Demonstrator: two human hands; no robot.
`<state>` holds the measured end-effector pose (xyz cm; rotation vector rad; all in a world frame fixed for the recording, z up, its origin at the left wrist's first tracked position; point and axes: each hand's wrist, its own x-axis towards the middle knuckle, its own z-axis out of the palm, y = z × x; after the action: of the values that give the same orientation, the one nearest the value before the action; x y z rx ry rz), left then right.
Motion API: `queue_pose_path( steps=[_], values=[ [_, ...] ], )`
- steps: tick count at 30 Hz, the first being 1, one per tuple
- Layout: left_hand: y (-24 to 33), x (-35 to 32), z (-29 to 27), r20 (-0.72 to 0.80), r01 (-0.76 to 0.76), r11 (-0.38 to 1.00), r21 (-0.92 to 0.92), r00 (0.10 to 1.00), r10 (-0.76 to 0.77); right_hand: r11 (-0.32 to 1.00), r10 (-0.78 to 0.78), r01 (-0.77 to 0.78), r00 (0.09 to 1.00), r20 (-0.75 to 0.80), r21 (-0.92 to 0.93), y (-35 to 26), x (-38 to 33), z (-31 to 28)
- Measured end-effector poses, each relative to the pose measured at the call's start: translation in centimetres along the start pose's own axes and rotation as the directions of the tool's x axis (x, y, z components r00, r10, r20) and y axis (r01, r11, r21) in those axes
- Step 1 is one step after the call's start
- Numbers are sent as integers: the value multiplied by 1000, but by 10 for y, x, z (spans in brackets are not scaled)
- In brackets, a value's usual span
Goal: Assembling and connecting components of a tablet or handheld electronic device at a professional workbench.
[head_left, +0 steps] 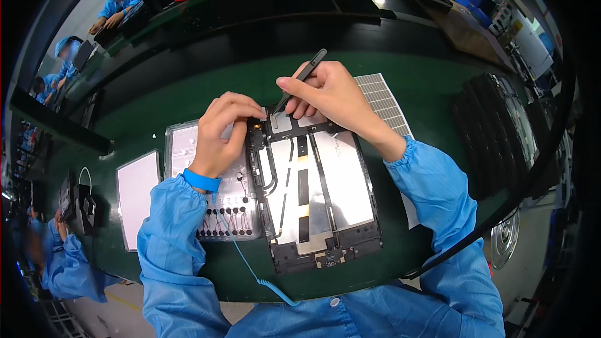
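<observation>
A tablet-like device (341, 181) lies opened on the green bench, its silver inside, dark flat cables and black frame showing. My right hand (335, 94) grips dark tweezers (307, 74), held at a slant with the tips down at the device's far left corner. At that same corner, the fingers of my left hand (219, 131) are pinched together; a small pale piece seems to be at their tips, too small to name. A blue wrist strap (201, 180) with a coiled cord circles my left wrist.
Left of the device sits a clear tray (250, 233) with several small round black parts on wires. Farther left is a white sheet (139, 197). A sheet of pale labels (383, 100) lies right, before stacked black trays (491, 128). Co-workers (69, 263) sit at left.
</observation>
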<state>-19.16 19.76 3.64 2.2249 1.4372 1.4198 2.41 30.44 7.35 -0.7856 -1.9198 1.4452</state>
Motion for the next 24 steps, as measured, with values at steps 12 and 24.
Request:
queue_pose_path(
  steps=[12, 24],
  values=[
    [5, 1, -4, 106, -123, 983, 135, 988, 109, 999, 12, -10, 999, 37, -34, 2, -1, 3],
    [30, 18, -11, 83, -186, 963, 195, 981, 173, 971, -236, 240, 937, -257, -15, 19, -61, -113]
  ],
)
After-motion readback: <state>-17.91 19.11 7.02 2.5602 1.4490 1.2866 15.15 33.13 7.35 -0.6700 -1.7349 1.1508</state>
